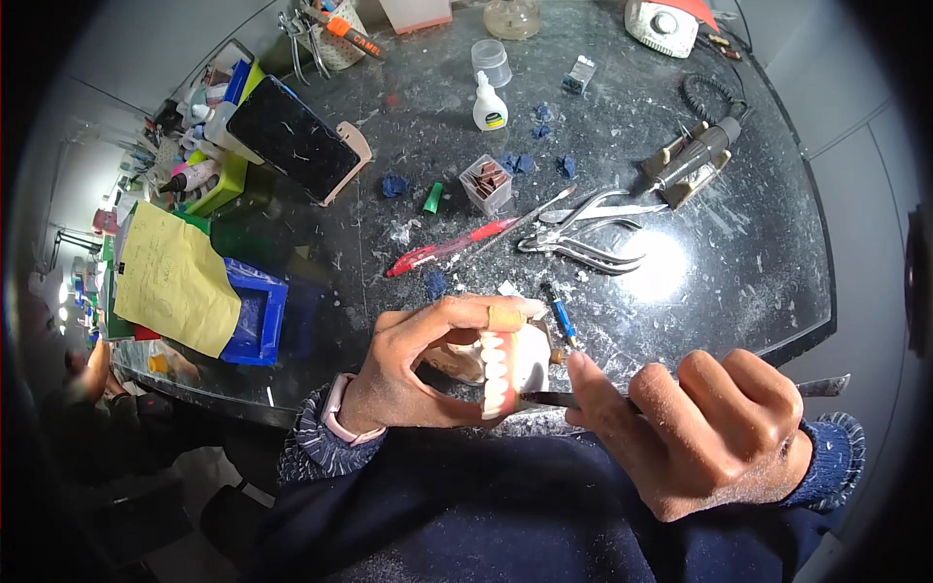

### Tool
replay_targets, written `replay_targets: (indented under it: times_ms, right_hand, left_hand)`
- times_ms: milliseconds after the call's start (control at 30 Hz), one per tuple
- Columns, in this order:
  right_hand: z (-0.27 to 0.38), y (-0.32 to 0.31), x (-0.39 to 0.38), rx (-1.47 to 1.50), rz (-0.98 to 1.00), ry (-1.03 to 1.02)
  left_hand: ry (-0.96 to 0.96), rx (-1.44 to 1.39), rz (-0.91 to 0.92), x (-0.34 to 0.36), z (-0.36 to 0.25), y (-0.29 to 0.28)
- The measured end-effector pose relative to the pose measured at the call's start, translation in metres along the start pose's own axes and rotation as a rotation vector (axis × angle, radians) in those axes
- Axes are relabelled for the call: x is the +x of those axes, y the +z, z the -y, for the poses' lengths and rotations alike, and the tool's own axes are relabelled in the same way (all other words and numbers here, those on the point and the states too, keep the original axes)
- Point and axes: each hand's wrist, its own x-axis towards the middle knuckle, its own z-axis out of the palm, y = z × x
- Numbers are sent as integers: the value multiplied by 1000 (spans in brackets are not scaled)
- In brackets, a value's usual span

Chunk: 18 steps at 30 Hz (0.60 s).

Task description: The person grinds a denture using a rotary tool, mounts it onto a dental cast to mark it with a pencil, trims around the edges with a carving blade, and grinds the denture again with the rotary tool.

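My left hand (408, 360) is wrapped round a dental model (531, 361) with a row of white teeth on a pink gum base. A tan wrap (505, 319) covers part of one of its fingers. My right hand (705, 432) is closed round a slim dark carving tool (826, 387). The tool's dark tip meets the model at the lower end of the tooth row, while its flat metal end sticks out past my palm. Just beyond the model lies a small blue bur-like piece (559, 316). White dust coats my right fingers.
Pliers (583, 243), a red pen-like tool (452, 248) and a clear box of brown pieces (486, 185) lie beyond my hands. A handpiece (695, 160) rests on its stand at right. Leftward are a phone (296, 141), a blue tray (258, 311) and yellow paper (180, 277).
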Motion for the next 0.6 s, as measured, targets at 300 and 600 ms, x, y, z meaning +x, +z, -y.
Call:
replay_targets:
  times_ms: [300,600]
  right_hand:
    - [7,8,-5,32,68,24]
    - [0,8,-9,198,85,48]
  left_hand:
    - [48,8,-27,-2,3,3]
    - [108,25,45,1,5,1]
